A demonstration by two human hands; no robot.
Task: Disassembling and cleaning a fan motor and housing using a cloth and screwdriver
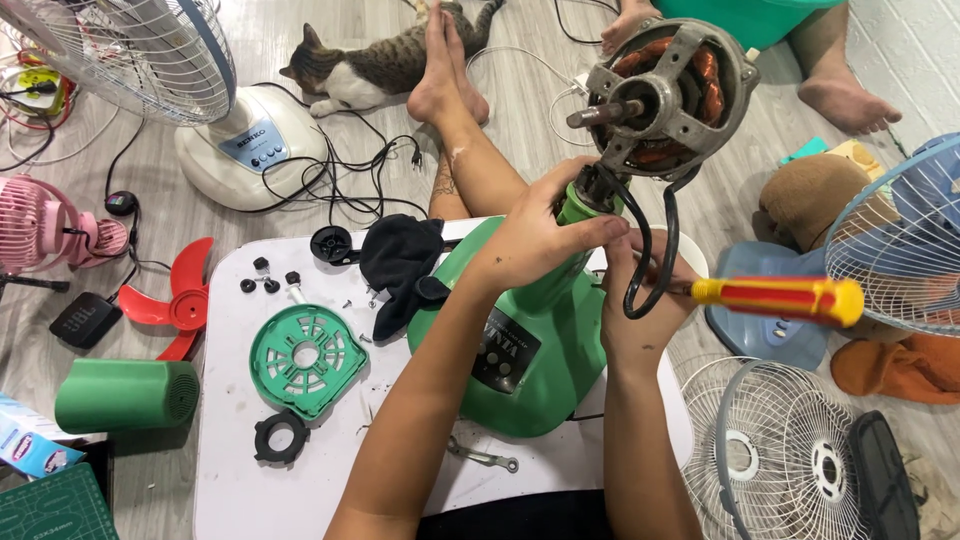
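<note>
Fan motor (665,95) sits at one o'clock above the left hand (535,240), which is clenched around its green neck (578,205); the right hand (640,300) grips a yellow-handled screwdriver (780,298).

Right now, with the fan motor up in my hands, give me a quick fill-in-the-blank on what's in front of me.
1. The left hand grips the fan's ____ neck under the bare motor.
2. The right hand holds a screwdriver with a yellow and ____ handle.
3. The loose fan blade on the floor is ____.
4. A ____ lies beside the white fan base.

Missing: green; red; red; cat
</note>
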